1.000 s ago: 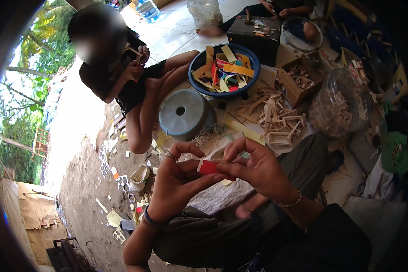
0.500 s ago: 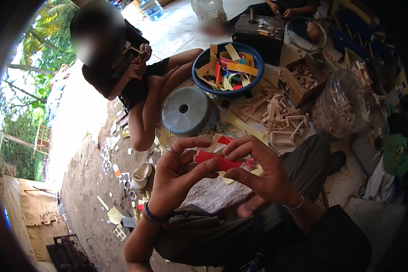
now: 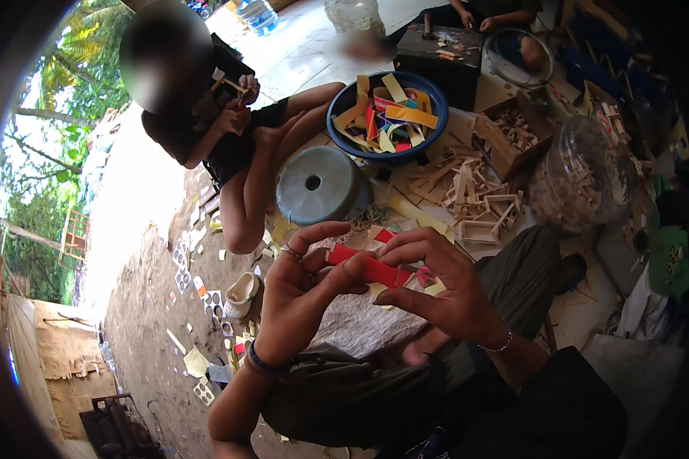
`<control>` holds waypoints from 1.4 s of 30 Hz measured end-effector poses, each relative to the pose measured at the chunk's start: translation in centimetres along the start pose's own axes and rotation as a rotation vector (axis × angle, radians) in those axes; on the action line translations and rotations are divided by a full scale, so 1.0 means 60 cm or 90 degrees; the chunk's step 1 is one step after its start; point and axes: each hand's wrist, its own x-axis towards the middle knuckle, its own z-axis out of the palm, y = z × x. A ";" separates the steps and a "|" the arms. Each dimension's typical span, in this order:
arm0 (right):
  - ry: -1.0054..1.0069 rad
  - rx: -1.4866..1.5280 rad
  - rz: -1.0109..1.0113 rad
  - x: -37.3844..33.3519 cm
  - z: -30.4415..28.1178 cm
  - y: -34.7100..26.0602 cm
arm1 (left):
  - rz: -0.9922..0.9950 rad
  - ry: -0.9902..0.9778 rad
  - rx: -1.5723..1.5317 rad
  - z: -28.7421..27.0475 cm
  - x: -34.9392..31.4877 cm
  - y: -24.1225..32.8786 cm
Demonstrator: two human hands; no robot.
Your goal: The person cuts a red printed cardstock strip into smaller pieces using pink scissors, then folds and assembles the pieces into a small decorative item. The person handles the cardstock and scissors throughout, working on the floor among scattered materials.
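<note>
A small red strip (image 3: 366, 268), which looks like card or paper, is held up above my lap between both hands. My left hand (image 3: 298, 294) pinches its left part, thumb in front and fingers behind. At the strip's right end, the thumb and fingers of my right hand (image 3: 448, 287) are curled round it; their exact contact is partly hidden. Beneath the hands, pale and red paper scraps (image 3: 436, 287) lie by a whitish sack cloth (image 3: 352, 325) over my lap.
A blue basin (image 3: 406, 153) of coloured strips stands ahead, beside an upturned grey bucket (image 3: 314, 183). Small wooden frames (image 3: 467, 191), a box of wood pieces (image 3: 513, 138) and a clear plastic tub (image 3: 578, 176) are to the right. A co-worker (image 3: 207, 115) sits at far left, holding a wooden piece.
The red strip has tilted, its right end now lower. My right fingers have shifted slightly around that end. The co-worker at far left has turned the wooden piece.
</note>
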 end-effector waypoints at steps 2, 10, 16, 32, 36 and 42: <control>0.003 -0.032 -0.004 -0.001 -0.004 0.000 | -0.018 -0.005 -0.013 0.000 0.003 -0.001; 0.006 -0.088 -0.055 -0.001 -0.016 -0.004 | 0.071 -0.061 0.048 -0.002 0.001 -0.008; -0.019 -0.143 -0.109 0.001 -0.018 -0.010 | 0.041 -0.105 0.023 -0.016 0.004 -0.013; -0.025 -0.222 -0.140 0.001 -0.023 0.001 | -0.047 -0.071 0.003 -0.011 0.000 -0.008; -0.027 -0.232 -0.136 0.001 -0.025 0.004 | -0.076 -0.067 0.008 -0.011 0.001 -0.006; -0.014 -0.228 -0.120 -0.002 -0.024 0.008 | -0.101 -0.073 -0.019 -0.008 0.002 -0.002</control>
